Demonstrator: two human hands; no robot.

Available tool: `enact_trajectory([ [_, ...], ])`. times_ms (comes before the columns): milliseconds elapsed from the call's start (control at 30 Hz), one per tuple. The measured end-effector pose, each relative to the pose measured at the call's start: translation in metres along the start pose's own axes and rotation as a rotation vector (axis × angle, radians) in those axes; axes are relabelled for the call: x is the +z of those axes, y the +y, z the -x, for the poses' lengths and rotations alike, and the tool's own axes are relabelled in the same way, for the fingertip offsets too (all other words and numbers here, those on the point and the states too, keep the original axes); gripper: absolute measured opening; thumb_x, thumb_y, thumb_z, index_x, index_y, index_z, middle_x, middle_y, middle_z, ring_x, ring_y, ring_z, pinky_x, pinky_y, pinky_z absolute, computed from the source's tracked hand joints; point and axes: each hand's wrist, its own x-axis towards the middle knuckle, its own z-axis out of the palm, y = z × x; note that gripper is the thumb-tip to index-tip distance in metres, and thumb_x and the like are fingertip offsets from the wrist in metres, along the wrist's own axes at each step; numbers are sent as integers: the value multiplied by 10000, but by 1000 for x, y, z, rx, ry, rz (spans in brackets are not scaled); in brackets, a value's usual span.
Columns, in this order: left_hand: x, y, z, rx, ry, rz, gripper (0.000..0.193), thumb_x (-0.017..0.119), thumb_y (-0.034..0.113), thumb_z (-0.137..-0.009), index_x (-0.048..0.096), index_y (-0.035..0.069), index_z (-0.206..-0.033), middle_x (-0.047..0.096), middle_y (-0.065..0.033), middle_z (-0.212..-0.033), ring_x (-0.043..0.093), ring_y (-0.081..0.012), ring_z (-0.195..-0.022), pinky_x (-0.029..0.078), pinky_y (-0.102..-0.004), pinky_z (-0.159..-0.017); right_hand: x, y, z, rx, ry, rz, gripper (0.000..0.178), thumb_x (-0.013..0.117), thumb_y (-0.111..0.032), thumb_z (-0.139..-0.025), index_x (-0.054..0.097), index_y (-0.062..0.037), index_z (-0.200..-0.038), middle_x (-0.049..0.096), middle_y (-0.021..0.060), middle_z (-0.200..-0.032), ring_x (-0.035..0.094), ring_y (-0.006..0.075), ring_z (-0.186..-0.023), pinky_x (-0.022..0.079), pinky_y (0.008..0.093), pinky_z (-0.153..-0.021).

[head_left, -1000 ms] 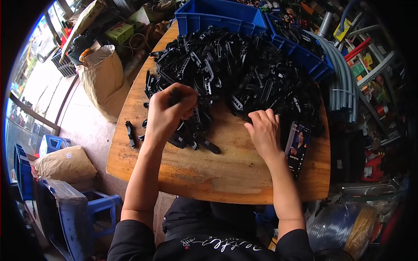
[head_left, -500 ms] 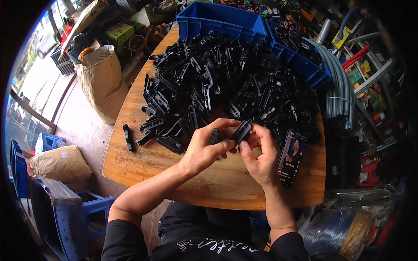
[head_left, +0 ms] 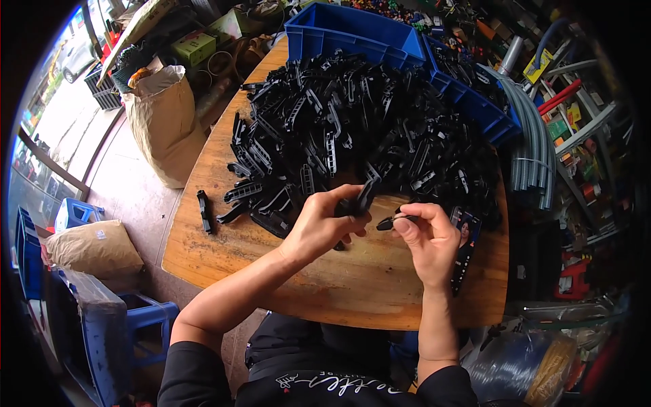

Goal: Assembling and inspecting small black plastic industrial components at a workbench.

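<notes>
Hands apart, inside table edge

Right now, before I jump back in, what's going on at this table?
A person is handling black plastic parts with both bare hands. The left hand grips a black part, and the right hand pinches a small dark piece; the two are apart. Beyond them, a big pile covers much of the wooden table. A phone lies beside the right hand, partly hidden.

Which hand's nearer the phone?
Right. The right hand is immediately left of the phone, overlapping its edge in view; the left hand is farther left, on the right hand's other side.
</notes>
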Motion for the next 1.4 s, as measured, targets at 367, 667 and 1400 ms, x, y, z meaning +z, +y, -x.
enact_trajectory([
  [367,13,-15,3,532,32,-492,318,712,43,-720,593,-52,-1000,612,-142,-839,615,-205,-682,475,-293,-594,8,8,6,-36,14,6,196,721,-51,-772,608,18,-917,625,49,-830,580,87,-701,484,195,-637],
  [667,8,-9,7,538,-1,-529,331,752,121,-731,581,-59,-950,608,-151,-781,609,-242,-642,473,-311,-562,8,7,2,-30,52,-144,426,789,-210,-717,551,-17,-1012,581,19,-851,540,71,-760,469,200,-726],
  [1400,16,-7,18,430,-151,-410,267,686,171,-808,552,-10,-951,579,-136,-718,574,-255,-626,455,-328,-570,-14,-3,0,23,-191,0,391,707,-297,-806,546,2,-1001,553,1,-877,522,55,-764,436,189,-689],
])
